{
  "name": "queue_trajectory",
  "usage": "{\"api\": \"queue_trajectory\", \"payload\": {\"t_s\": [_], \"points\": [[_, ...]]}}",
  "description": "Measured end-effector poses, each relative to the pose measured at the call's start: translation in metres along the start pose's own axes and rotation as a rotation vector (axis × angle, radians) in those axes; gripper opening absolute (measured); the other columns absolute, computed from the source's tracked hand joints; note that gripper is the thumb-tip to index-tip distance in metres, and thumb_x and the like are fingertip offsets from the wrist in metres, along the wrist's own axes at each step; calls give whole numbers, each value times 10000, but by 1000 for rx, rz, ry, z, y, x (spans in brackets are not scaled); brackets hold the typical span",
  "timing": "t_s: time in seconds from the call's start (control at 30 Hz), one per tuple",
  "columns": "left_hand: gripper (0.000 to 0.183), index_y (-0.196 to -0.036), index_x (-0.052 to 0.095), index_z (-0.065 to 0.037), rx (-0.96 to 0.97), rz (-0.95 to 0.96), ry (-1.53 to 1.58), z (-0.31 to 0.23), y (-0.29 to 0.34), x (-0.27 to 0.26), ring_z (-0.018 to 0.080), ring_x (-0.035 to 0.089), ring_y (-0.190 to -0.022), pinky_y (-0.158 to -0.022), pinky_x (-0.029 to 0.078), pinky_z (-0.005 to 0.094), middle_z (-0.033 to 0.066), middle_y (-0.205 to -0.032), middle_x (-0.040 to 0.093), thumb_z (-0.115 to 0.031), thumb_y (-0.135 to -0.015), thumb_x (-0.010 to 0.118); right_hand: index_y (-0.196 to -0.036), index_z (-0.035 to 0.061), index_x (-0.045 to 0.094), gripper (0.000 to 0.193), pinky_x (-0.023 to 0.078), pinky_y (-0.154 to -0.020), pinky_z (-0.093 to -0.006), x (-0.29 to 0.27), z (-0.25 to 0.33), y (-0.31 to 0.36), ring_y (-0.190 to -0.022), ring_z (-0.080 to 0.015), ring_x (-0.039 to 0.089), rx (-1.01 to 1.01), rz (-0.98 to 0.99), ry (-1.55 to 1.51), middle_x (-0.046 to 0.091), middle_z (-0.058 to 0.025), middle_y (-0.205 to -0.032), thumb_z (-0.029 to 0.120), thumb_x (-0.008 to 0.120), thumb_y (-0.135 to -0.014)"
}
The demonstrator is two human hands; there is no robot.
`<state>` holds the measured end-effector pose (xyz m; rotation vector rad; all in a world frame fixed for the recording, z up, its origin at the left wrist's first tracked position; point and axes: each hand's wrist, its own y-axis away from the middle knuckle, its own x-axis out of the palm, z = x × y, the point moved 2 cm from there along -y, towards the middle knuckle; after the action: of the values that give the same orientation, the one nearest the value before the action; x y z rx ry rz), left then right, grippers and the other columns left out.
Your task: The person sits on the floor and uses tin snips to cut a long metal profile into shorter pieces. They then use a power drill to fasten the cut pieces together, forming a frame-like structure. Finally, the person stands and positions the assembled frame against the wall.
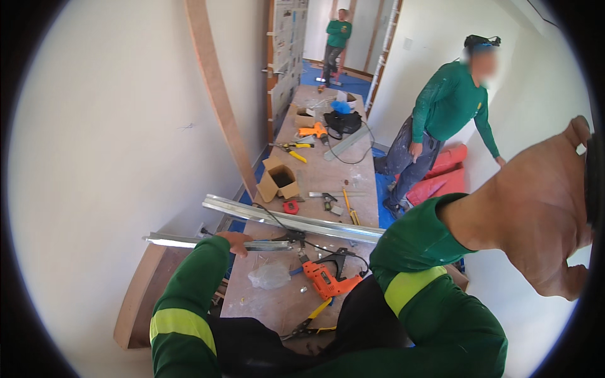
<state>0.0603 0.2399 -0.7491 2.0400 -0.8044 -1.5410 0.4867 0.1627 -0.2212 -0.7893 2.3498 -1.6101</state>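
My left hand (pixel 236 243) is closed around a short metal channel (pixel 268 246) that lies across the near part of the workbench (pixel 252 302) and juts past its left edge. Raised close to the camera at the right, my right hand (pixel 535 214) has its fingers bent at a black edge (pixel 593 179); what they grip is cut off by the rim. A longer metal channel (pixel 296 223) crosses the bench just beyond. Nearer me lie an orange corded drill (pixel 328 280), yellow-handled snips (pixel 313 317) and a clear plastic bag (pixel 270 275).
Farther along the bench are an open cardboard box (pixel 277 181), a red tape measure (pixel 290 207), another orange drill (pixel 313 131) and a black bag (pixel 342 124). One person (pixel 441 113) stands at the right, another (pixel 338 38) at the far end. A wooden board (pixel 217 94) leans left.
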Motion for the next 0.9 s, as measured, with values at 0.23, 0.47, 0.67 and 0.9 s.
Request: {"api": "queue_trajectory", "payload": {"t_s": [0.23,0.47,0.67,0.9], "points": [[886,-1647,560,-229,-1,21,22,6,-3,-1,371,697,-1331,-1124,539,503,173,-1426,740,-312,-801,807,-1481,42,609,553,530,-953,-443,5,-47,15,-1153,-299,643,246,161,-32,667,-182,-1274,363,625,-1031],[888,-1640,572,-243,16,-82,-69,-10,13,-5,378,688,-1350,-1146,528,498,182,-1450,730,-320,-788,811,-1433,19,581,580,569,-851,-400,99,-11,64,-993,-257,684,774,616,-196,684,-126,-1097,272,794,-955],[900,-1644,568,-253,-24,-48,-53,-28,32,-15,382,685,-1356,-1150,527,502,181,-1460,726,-312,-781,815,-1422,24,624,646,592,-769,-380,126,15,42,-876,-235,689,736,638,-533,710,-139,-1109,183,820,-827],[912,-1648,563,-265,-24,-24,4,-4,11,-22,388,685,-1357,-1146,529,509,178,-1463,724,-306,-773,818,-1455,-104,587,667,520,-742,-404,88,-54,49,-832,-196,641,691,463,-514,667,-174,-1219,282,791,-950]]}}
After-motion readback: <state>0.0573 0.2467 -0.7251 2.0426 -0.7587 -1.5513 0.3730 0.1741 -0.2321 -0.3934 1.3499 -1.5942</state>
